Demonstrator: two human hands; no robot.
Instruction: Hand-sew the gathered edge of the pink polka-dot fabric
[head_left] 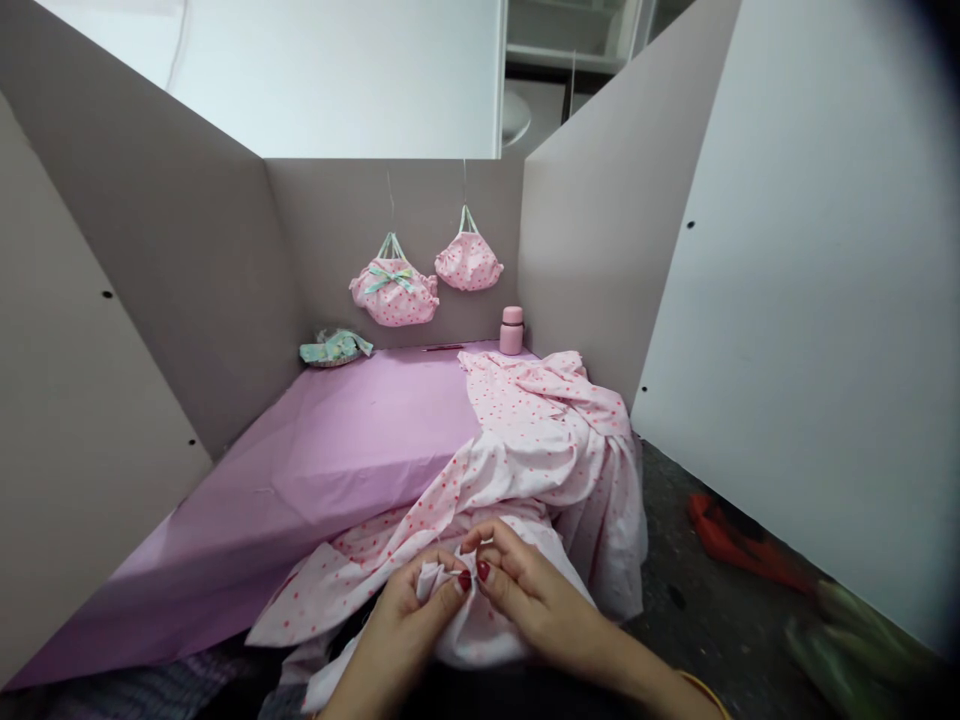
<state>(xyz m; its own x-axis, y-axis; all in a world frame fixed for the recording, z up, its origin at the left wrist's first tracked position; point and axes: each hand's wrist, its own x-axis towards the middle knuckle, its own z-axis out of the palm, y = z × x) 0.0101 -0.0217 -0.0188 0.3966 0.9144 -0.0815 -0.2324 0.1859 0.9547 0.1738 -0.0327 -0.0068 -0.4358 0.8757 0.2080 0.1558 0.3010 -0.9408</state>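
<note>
A large piece of white-pink dotted fabric (517,450) hangs over the table's front edge and down into my lap. My left hand (416,610) is closed, with a gathered fold of this fabric pinched between thumb and fingers. Close beside it, almost touching, my right hand (529,590) has thumb and forefinger drawn together at the fold's edge. Whatever sits between those right fingertips is too small to make out. Both hands are low in the middle of the head view, in front of the table.
The table has a purple cover (375,420) and grey panels around it. Two dotted pouch-like cloth pieces (394,295) hang at the back. A pink bottle (511,330) stands back right, a green cloth bundle (335,347) back left. Red material (739,545) lies on the floor.
</note>
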